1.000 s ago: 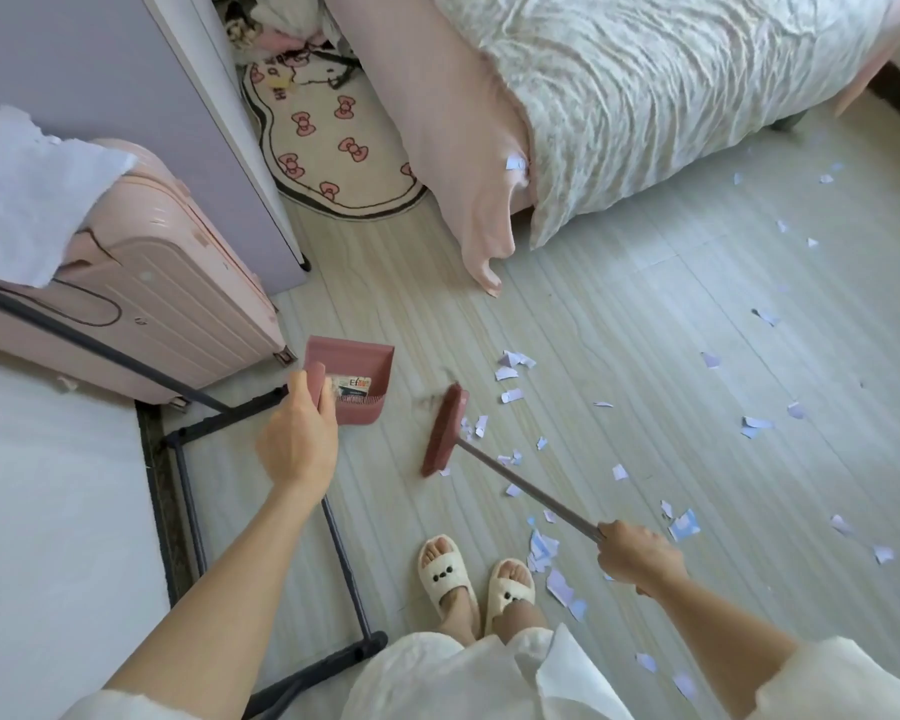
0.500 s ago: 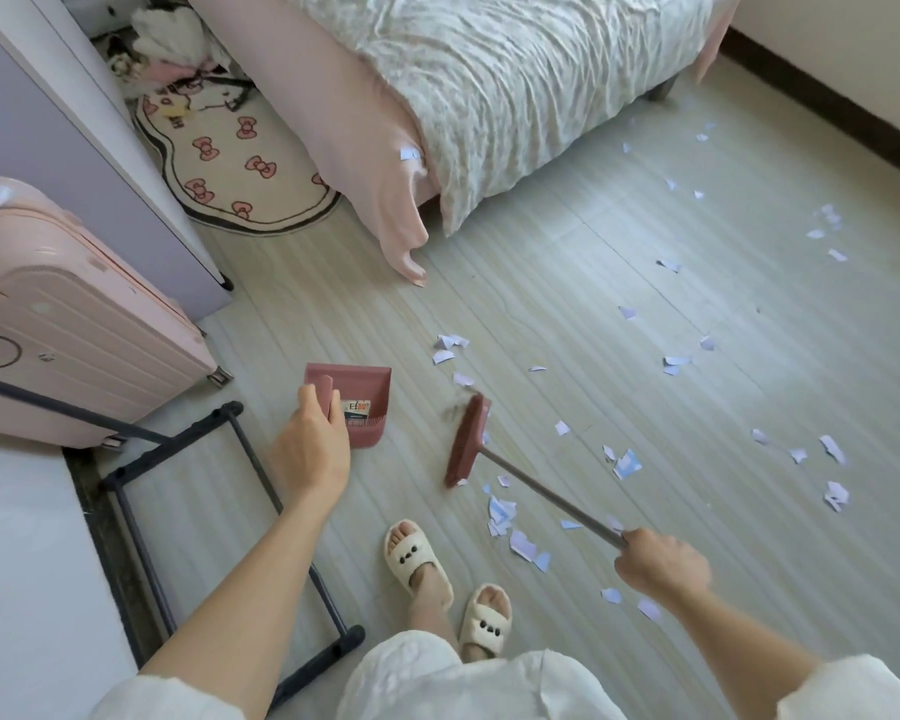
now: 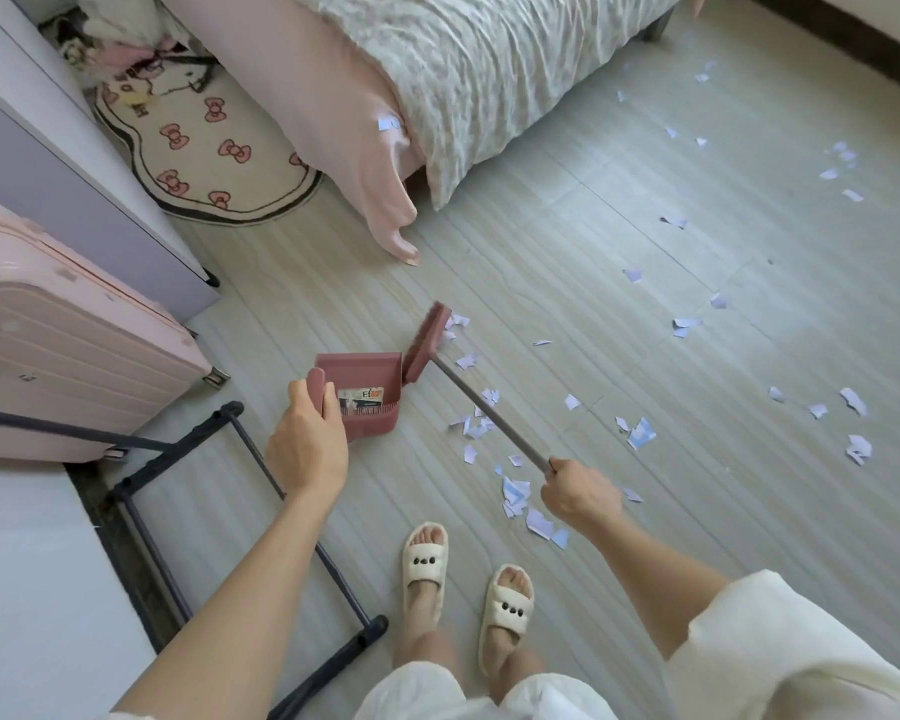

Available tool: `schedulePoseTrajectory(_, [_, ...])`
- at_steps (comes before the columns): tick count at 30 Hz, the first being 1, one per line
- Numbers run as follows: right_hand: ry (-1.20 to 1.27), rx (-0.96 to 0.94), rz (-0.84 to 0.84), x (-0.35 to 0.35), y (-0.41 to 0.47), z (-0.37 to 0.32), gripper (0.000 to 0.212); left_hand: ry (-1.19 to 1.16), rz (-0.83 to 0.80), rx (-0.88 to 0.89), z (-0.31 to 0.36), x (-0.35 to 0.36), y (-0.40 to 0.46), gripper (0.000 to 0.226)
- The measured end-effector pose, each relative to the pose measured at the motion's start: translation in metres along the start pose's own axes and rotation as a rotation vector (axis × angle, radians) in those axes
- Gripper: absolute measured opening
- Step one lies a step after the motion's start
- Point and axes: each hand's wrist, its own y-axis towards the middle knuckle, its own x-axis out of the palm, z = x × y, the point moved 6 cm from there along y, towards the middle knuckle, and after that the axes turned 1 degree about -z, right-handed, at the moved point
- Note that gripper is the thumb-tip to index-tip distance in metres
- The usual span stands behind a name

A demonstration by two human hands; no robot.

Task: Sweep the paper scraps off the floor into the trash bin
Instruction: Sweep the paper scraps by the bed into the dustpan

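Paper scraps lie loose on the floor: one cluster under the broom handle just ahead of the right hand, a few right against the brush head, more beside the right hand near the feet, and a thin scatter well out to the right and far side toward the bed. One scrap sits on the bed's pink sheet. Step in hand looks like gathering, not yet loading: the dustpan looks empty of scraps apart from its label. Right hand is clenched round the broom handle, with the brush head down on the floor beside the pan's far right corner. Left hand grasps the dustpan's upright handle, pan resting on the floor ahead of it. No trash bin in view. Next move, as I read it: pull the brush back toward the right hand to herd the near cluster, swing the pan mouth round to face it, then go after the far scatter. Risk: light scraps flick past the pan lip.
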Motion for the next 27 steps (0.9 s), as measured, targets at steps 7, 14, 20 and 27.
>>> schedulePoseTrajectory(7, [0.351,0.073,-0.156,-0.007,0.062,-0.093,0.035,-0.021,-0.017,0.015,-0.005,0.011,0.060,0.033])
schedulePoseTrajectory(14, [1.290,-0.045,-0.440,-0.046,0.070,-0.181,0.043,-0.013,-0.085,0.020,-0.011,0.021,0.090,0.032])
schedulePoseTrajectory(20, [1.416,-0.354,-0.225,-0.081,0.086,-0.201,0.047,0.014,-0.116,0.034,-0.005,0.023,0.111,0.033])
schedulePoseTrajectory(27, [0.712,-0.473,0.373,-0.091,0.100,-0.193,0.008,0.043,-0.135,0.035,0.001,0.021,0.121,0.032])
